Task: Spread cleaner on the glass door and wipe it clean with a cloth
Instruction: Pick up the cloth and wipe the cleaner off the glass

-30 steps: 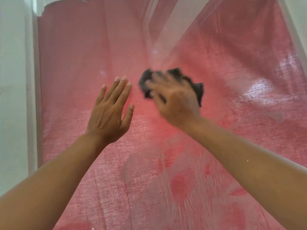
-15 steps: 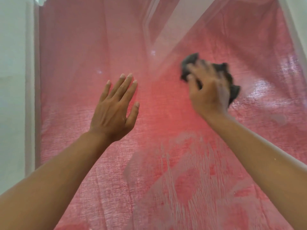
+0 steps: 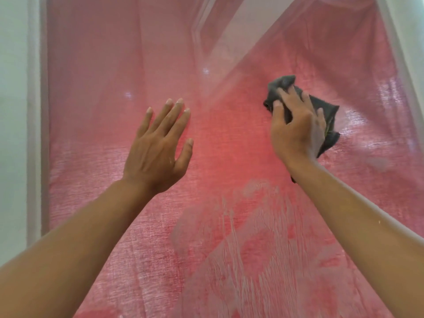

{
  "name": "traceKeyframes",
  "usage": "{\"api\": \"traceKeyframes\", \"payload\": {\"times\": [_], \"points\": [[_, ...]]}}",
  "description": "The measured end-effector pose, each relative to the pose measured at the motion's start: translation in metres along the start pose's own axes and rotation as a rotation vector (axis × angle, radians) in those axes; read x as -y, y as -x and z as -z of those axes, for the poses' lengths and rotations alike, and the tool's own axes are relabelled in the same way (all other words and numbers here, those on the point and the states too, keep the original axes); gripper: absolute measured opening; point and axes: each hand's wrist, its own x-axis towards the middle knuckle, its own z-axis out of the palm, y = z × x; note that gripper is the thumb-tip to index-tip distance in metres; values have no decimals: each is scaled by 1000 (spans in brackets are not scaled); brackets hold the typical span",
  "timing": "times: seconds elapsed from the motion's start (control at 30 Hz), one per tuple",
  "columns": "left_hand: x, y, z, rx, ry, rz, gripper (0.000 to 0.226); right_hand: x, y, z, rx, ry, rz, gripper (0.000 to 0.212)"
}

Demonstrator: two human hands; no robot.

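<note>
- right hand (image 3: 298, 131) grips dark cloth (image 3: 325, 111) against glass door (image 3: 91, 88).
- left hand (image 3: 158, 154) spread flat, fingers straight.
- cleaner streaks (image 3: 241, 260) low on the glass.
- no legible writing.

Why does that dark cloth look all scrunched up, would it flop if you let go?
Probably floppy: the dark cloth bunches into soft folds under the right hand, with corners sticking out loosely. It seems light, since spread fingers alone pin it to the glass door. It likely slides easily there, because smeared cleaner streaks show lower down.
</note>
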Motion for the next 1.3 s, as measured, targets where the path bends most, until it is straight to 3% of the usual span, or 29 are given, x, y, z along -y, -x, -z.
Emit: {"api": "traceKeyframes", "payload": {"times": [0.07, 0.17, 0.23, 0.3, 0.4, 0.43, 0.57, 0.6, 0.67, 0.73, 0.9, 1.0, 1.1, 1.3], "points": [[0, 0, -1, -6, 4, 0, 62, 9, 17, -2, 32, -14, 82, 41], [1, 1, -2, -20, 7, -2, 61, 16, 64, -6, 164, -55, 600, 34], [0, 1, -2, -24, 10, -6, 61, 12, 71, -9, 204, -63, 766, 30], [0, 0, -2, -21, 8, -5, 61, 14, 52, -12, 89, -70, 567, 29], [0, 0, -2, -15, 3, 0, 61, 33, 23, -18, -21, -68, -20, 34], [0, 0, -2, -17, 6, 1, 61, 43, 25, -20, -14, -71, -50, 34], [1, 1, -2, -29, 19, -4, 60, 49, 60, -29, 131, -39, 504, 31], [1, 1, -2, -31, 21, -5, 60, 45, 55, -28, 129, -33, 511, 34], [1, 2, -2, -34, 24, -5, 60, 42, 30, -25, 90, 9, 287, 48], [0, 2, -2, -38, 26, -3, 60, 47, 12, -19, 170, 61, 85, 63], [1, 1, -2, -47, 24, -9, 59, 49, 37, -3, 455, 273, 320, 71], [1, 1, -2, -42, 20, -4, 60, 45, 26, 11, 598, 308, 317, 64], [1, 0, -2, -34, 23, -1, 60, 39, 22, 15, 500, 336, 432, 63], [0, 1, -2, -48, 28, -6, 61, 22, 30, 2, 207, 124, 483, 42]]}}
